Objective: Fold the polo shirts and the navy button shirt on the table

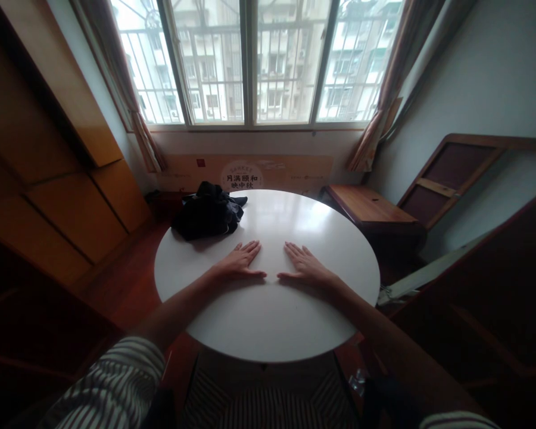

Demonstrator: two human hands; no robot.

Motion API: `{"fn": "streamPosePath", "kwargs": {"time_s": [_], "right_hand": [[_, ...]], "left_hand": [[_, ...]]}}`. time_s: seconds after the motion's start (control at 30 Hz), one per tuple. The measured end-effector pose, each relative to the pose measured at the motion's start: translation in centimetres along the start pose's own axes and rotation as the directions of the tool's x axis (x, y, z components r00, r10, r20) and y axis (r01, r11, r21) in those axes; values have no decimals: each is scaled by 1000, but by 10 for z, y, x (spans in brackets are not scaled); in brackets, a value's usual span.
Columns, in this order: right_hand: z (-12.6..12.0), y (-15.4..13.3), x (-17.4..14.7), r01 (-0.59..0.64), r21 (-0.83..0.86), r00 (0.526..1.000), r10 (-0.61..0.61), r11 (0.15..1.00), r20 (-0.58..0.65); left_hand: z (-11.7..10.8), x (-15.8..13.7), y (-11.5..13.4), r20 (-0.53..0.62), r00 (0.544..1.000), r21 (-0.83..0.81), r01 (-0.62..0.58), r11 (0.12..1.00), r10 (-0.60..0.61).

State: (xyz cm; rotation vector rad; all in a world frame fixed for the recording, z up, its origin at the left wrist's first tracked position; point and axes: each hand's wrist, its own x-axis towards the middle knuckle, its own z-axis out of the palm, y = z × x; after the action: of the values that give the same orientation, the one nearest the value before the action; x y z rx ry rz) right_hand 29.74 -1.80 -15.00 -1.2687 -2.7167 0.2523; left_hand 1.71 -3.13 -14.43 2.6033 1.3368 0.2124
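Note:
Both of my hands lie flat on a round white table [268, 322], palms down, with a narrow gap between the thumbs. My left hand [240, 262] has its fingers stretched out and holds nothing. Likewise open and flat, my right hand [306, 265] rests on the tabletop with its fingers pointing up and inward. A crumpled heap of black cloth [208, 214], perhaps a garment, sits at the table's far left, just beyond my left hand and apart from it.
Wooden cabinets [67, 214] line the left side. Behind the table stand a printed board [295, 170] and a barred window [286, 71]. To the right are a low wooden cabinet [375, 204] and a leaning wooden frame [455, 173]. A clear object [358, 381] lies low at right.

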Motion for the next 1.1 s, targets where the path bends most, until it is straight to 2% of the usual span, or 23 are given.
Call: {"fn": "streamPosePath", "kwargs": {"time_s": [0.3, 1.03, 1.1], "right_hand": [[2, 2, 2, 2, -2, 1000, -2, 1000, -2], [4, 3, 3, -12, -28, 1000, 13, 1000, 18], [5, 3, 3, 7, -13, 1000, -7, 1000, -23]], "left_hand": [[2, 2, -1, -40, 999, -30, -4, 1000, 2], [13, 4, -11, -69, 998, 27, -5, 1000, 7], [12, 5, -10, -117, 993, -1, -11, 1000, 11]]}}
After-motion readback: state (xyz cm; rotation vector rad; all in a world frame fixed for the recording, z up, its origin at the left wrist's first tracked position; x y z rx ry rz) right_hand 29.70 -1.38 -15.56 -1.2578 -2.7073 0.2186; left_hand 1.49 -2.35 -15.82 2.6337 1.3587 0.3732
